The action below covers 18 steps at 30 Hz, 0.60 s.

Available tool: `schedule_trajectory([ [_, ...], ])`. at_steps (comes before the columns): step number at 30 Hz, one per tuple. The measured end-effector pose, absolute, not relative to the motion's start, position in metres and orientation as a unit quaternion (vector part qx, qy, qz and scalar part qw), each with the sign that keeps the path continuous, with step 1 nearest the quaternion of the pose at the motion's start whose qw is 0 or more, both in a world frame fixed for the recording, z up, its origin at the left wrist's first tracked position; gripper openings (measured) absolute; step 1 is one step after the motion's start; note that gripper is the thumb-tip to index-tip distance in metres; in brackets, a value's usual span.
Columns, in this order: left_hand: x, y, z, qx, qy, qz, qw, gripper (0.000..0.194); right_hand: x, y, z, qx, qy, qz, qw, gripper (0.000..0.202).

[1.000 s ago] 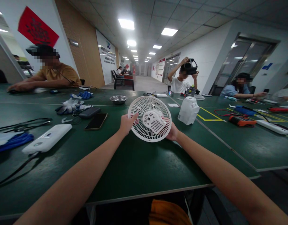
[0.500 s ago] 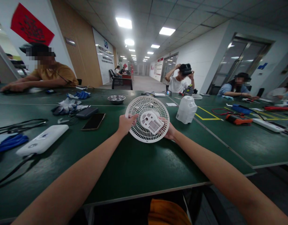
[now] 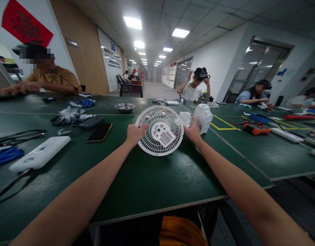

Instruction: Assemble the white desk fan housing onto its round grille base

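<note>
A round white fan grille [image 3: 160, 143] with a slotted housing at its centre is held tilted above the green table [image 3: 157, 184]. My left hand [image 3: 135, 134] grips its left rim, the thumb lying over the bars. On the other side, my right hand [image 3: 193, 131] has its thumb and fingers round a small white ribbed part [image 3: 186, 119], just off the grille's right rim. Directly behind that hand a white plastic housing [image 3: 204, 119] stands upright on the table.
Left of my hands lie a phone [image 3: 99, 132], a dark case [image 3: 91, 122], gloves [image 3: 67, 116] and a white power bank [image 3: 41, 153]. A metal bowl [image 3: 124, 108] is farther back. An orange meter [image 3: 256, 129] lies right. Several people sit around the table.
My right hand has come out from behind the grille and moved right, with the small white part now showing in it. My left hand still holds the grille.
</note>
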<state>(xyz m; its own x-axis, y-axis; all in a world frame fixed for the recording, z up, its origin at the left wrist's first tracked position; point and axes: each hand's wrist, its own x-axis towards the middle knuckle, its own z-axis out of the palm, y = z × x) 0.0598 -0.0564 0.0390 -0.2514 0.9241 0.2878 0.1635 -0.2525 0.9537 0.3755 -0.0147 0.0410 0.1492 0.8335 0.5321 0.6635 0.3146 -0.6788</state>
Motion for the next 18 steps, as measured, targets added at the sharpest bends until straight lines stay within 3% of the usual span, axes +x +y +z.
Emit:
schedule_trajectory([
  [5, 0.052, -0.051, 0.036, 0.49, 0.536, 0.602, 0.332, 0.033, 0.399, -0.011, 0.037, -0.613, -0.679, 0.007, 0.404, 0.083],
  [9, 0.045, -0.048, 0.035, 0.489, 0.555, 0.59, 0.322, 0.031, 0.399, -0.007, 0.031, -0.614, -0.689, -0.015, 0.384, 0.07],
  [15, 0.036, -0.042, 0.031, 0.496, 0.571, 0.563, 0.332, 0.029, 0.409, -0.006, 0.051, -0.558, -0.676, -0.096, 0.471, 0.03],
  [18, 0.034, -0.041, 0.03, 0.506, 0.579, 0.55, 0.326, 0.028, 0.423, -0.01, 0.061, -0.565, -0.622, -0.119, 0.53, 0.025],
])
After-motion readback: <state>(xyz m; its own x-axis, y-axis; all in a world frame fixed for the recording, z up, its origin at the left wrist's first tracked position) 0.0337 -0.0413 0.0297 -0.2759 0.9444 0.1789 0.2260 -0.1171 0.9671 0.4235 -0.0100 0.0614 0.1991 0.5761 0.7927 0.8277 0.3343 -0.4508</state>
